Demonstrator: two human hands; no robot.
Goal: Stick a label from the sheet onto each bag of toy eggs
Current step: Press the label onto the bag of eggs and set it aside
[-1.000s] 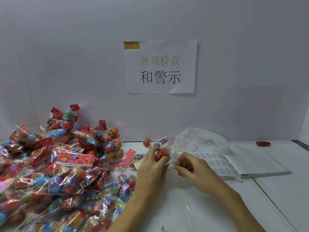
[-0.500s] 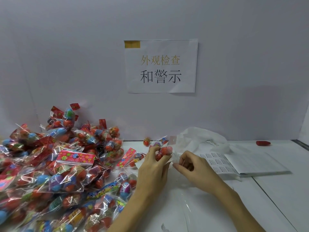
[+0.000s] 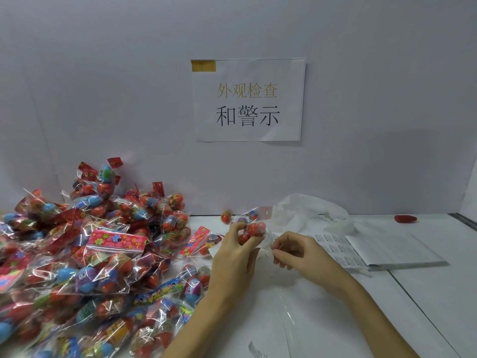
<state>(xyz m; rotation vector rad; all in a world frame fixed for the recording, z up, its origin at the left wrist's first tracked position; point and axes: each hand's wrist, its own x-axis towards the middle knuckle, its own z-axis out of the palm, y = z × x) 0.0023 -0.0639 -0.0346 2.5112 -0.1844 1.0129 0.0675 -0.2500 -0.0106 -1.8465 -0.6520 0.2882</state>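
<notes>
the left hand [image 3: 236,254] still holds one bag of toy eggs [image 3: 251,229] up over the table [image 3: 426,293], its fingers curled around the red eggs, in almost the same place as one second ago. the right hand [image 3: 296,250] has changed more: before, it was close against the bag, and now it is a little lower and apart from it, with thumb and forefinger pinched together. it seems to pinch a small white label [image 3: 268,241], but the piece is thin and pale, so this is not sure. the white piece lies between the two hands, just under the bag.

the label sheet [image 3: 335,248] stays flat on the table just to the right of the right hand, partly under a folded white paper [image 3: 392,248]. the big pile of bags [image 3: 85,267] fills the left side, unchanged.

the table is white, with a seam running across its right part. behind the sheet lies a crumpled white plastic [image 3: 309,210]. one loose egg [image 3: 226,216] stands near the wall, and a small red object [image 3: 405,218] lies far to the right. on the grey wall [image 3: 103,86] hangs a paper sign [image 3: 249,99] with chinese characters and a yellow tape piece at its corner.
</notes>
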